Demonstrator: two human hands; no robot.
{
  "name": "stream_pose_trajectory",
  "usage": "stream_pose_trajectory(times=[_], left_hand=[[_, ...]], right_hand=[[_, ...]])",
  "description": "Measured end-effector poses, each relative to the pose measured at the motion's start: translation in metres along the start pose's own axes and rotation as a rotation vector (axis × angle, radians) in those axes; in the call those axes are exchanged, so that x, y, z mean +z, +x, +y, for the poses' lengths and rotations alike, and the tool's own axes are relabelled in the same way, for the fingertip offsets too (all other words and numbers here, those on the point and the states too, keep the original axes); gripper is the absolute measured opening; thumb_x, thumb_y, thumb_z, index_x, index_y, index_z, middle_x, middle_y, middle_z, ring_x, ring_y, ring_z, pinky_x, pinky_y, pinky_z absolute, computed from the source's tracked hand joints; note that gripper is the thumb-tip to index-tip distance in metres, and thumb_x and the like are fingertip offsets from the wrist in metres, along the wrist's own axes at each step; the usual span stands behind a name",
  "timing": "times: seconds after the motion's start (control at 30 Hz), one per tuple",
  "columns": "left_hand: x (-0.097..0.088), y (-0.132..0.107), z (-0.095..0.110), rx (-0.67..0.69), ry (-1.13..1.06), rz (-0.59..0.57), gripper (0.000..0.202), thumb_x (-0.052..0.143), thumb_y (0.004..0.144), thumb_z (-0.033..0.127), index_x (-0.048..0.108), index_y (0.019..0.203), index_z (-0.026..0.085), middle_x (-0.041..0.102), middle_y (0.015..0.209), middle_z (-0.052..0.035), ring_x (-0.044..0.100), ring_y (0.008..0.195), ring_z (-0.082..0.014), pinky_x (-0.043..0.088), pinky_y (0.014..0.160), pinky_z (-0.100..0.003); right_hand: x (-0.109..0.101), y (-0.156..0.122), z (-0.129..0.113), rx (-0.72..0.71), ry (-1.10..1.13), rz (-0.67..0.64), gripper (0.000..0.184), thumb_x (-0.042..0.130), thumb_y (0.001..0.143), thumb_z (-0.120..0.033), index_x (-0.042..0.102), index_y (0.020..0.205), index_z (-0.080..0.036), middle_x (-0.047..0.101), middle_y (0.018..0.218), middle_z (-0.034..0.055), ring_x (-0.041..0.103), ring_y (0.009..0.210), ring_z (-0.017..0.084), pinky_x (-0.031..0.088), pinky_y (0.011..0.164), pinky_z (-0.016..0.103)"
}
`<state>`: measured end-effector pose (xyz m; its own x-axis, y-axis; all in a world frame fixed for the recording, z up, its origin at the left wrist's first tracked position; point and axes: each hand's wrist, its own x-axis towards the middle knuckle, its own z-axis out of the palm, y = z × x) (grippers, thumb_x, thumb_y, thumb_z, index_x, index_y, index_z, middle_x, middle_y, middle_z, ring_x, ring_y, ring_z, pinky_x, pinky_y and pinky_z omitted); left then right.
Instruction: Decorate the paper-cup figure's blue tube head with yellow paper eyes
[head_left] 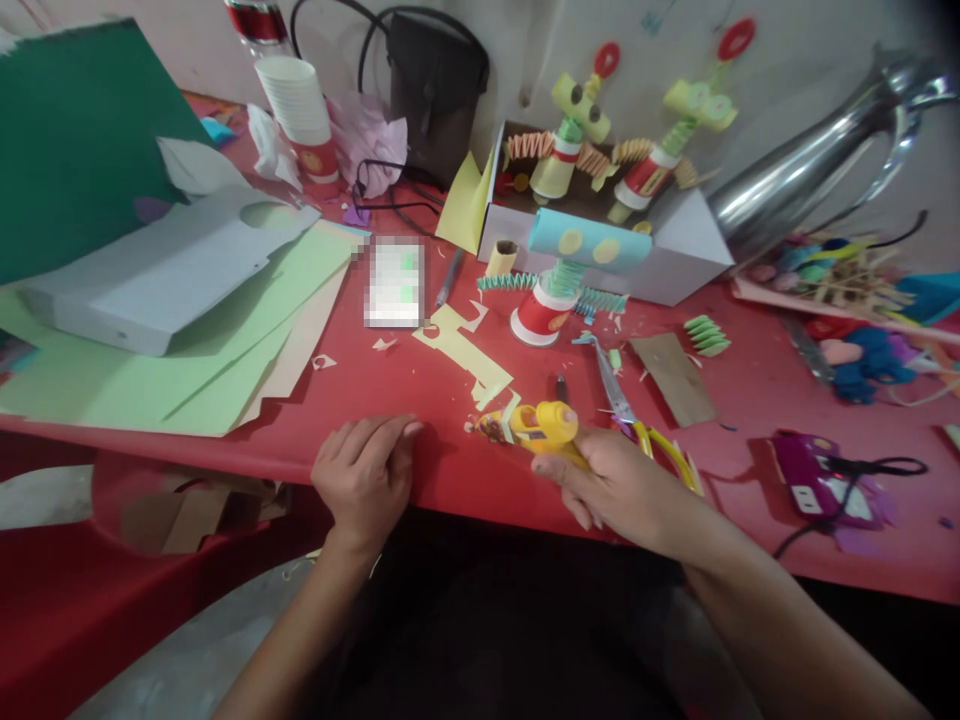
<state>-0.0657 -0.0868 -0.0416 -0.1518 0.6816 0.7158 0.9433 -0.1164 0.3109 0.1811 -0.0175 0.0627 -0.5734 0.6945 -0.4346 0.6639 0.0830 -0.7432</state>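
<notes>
My left hand (pixel 365 462) rests at the red table's front edge, its fingers curled loosely together, and nothing shows in them. My right hand (pixel 611 485) is closed around a yellow plastic tool (pixel 544 425) with a printed body, held low over the table and pointing left. Its exact kind cannot be made out. A cut pale yellow paper scrap (pixel 469 350) lies just beyond it. Behind that stands a paper-cup robot figure (pixel 544 308) with a blue rolled head and folded green arms. Scissors with yellow handles (pixel 619 395) lie to the right of the tool.
Two more cup figures (pixel 559 165) stand in a white box (pixel 667 265) at the back. Green paper sheets (pixel 225 375) and stacked paper cups (pixel 296 110) are on the left. Brown card (pixel 675 378), a purple corded device (pixel 821 480) and a metal jug (pixel 810 150) occupy the right.
</notes>
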Motion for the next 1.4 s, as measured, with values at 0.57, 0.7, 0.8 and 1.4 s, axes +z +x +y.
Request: stream_pose_trajectory(times=[0.57, 0.7, 0.8, 1.4], left_hand=[[-0.004, 0.003, 0.004, -0.075, -0.075, -0.054, 0.010, 0.066, 0.088, 0.021, 0.073, 0.094, 0.020, 0.074, 0.085, -0.0062, 0.064, 0.077, -0.0196, 0.048, 0.074, -0.033], [-0.011, 0.014, 0.026, -0.318, -0.361, -0.170, 0.015, 0.061, 0.091, 0.023, 0.074, 0.099, 0.022, 0.070, 0.097, -0.0063, 0.065, 0.090, -0.0180, 0.052, 0.082, -0.031], [-0.014, 0.025, 0.041, -0.445, -0.555, -0.294, 0.013, 0.064, 0.089, 0.027, 0.076, 0.092, 0.024, 0.067, 0.100, -0.0060, 0.065, 0.094, -0.0173, 0.053, 0.083, -0.030], [-0.009, 0.055, 0.046, -0.857, -1.001, -0.478, 0.019, 0.072, 0.080, 0.041, 0.074, 0.081, 0.022, 0.063, 0.094, -0.0031, 0.059, 0.086, -0.0155, 0.044, 0.079, -0.027]], right_hand=[[-0.006, -0.018, 0.011, -0.026, 0.207, 0.009, 0.054, 0.037, 0.095, -0.070, 0.052, 0.078, -0.021, 0.052, 0.044, -0.0043, 0.048, 0.040, 0.011, 0.040, 0.047, 0.026], [-0.005, -0.020, 0.014, -0.048, 0.271, 0.022, 0.059, 0.036, 0.092, -0.075, 0.049, 0.071, -0.022, 0.052, 0.047, -0.0028, 0.046, 0.039, 0.010, 0.037, 0.045, 0.025], [-0.006, -0.023, 0.014, -0.061, 0.280, 0.022, 0.060, 0.035, 0.093, -0.075, 0.049, 0.067, -0.022, 0.052, 0.047, -0.0021, 0.046, 0.038, 0.010, 0.036, 0.043, 0.025], [-0.014, -0.047, 0.031, -0.189, 0.233, 0.197, 0.066, 0.034, 0.096, -0.070, 0.053, 0.054, -0.023, 0.055, 0.048, 0.0016, 0.051, 0.045, 0.013, 0.039, 0.048, 0.029]])
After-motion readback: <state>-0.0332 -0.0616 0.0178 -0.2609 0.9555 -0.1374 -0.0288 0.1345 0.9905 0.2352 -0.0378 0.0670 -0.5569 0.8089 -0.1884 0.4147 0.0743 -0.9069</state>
